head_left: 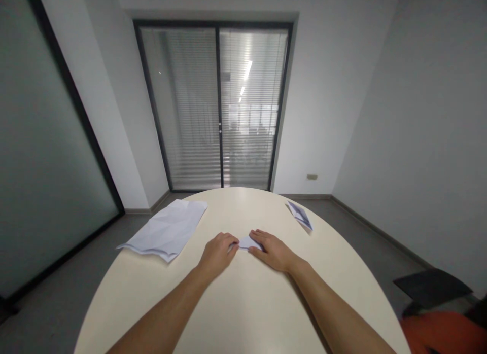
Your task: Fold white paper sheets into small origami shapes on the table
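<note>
A small folded piece of white paper (246, 243) lies on the table between my two hands. My left hand (219, 252) pinches its left end between thumb and fingers. Flat on its right part rests my right hand (273, 249), fingers stretched out and thumb apart, covering that end. How the paper is folded under the hands is hidden.
The round cream table (236, 303) fills the lower middle. A stack of creased white sheets (169, 229) overhangs its left edge. Near the right edge lies a folded paper piece (300, 215). An orange chair seat (443, 333) stands at the lower right.
</note>
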`<move>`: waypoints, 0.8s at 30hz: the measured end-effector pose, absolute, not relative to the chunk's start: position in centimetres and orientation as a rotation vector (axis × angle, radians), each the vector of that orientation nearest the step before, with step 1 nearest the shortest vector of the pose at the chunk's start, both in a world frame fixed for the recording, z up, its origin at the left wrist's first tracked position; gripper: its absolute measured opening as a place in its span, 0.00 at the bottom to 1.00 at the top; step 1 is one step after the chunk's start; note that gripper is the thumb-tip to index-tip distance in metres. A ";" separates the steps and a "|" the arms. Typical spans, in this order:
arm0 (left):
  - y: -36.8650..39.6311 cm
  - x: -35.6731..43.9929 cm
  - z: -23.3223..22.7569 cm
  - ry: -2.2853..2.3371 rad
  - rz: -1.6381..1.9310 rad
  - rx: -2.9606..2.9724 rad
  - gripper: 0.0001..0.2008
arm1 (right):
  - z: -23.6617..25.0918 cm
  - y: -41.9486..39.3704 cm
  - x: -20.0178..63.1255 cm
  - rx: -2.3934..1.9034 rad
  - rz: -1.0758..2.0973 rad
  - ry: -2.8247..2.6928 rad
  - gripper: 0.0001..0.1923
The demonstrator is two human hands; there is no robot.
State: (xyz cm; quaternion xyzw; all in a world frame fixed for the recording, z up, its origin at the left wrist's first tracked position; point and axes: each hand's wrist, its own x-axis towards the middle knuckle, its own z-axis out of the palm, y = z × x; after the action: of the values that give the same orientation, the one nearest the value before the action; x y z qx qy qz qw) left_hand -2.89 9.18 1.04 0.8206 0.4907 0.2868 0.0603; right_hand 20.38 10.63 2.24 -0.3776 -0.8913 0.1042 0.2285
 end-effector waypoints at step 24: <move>9.1 -2.8 1.5 1.476 0.960 2.403 0.08 | 3.9 9.8 19.7 -1.155 0.293 -2.400 0.23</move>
State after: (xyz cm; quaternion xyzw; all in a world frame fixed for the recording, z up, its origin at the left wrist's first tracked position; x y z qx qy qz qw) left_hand -2.75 9.09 1.52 0.8038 0.4940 0.3213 0.0812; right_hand 19.66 9.80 3.87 -0.4196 -0.8719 0.1066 0.2290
